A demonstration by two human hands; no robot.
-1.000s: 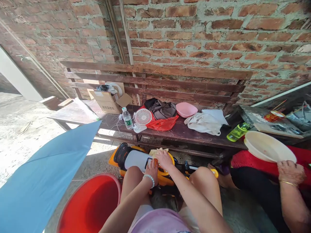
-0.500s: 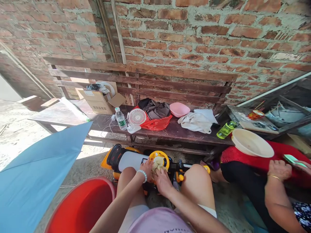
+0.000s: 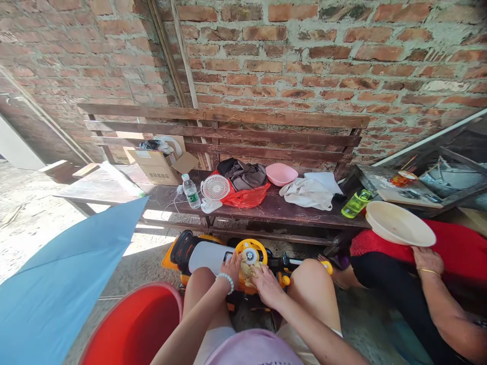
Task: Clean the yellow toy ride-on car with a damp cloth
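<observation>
A yellow and black toy ride-on car (image 3: 205, 251) with a yellow steering wheel (image 3: 250, 249) stands on the floor between my knees. My left hand (image 3: 233, 266), with a white bead bracelet on the wrist, rests on the car just left of the wheel, fingers curled on it. My right hand (image 3: 267, 285) presses a yellowish cloth (image 3: 248, 268) against the wheel's lower rim, fingers closed on it.
A red bucket (image 3: 133, 329) and a blue umbrella (image 3: 57, 284) lie at my left. A wooden bench (image 3: 289, 208) ahead holds a box, bottle, small fan, clothes and pink bowl. At right another person's hand (image 3: 428, 259) holds a cream basin (image 3: 399, 223).
My hands have slid from the car's body onto the steering wheel with the cloth. The other person's hand has moved up to the basin's edge.
</observation>
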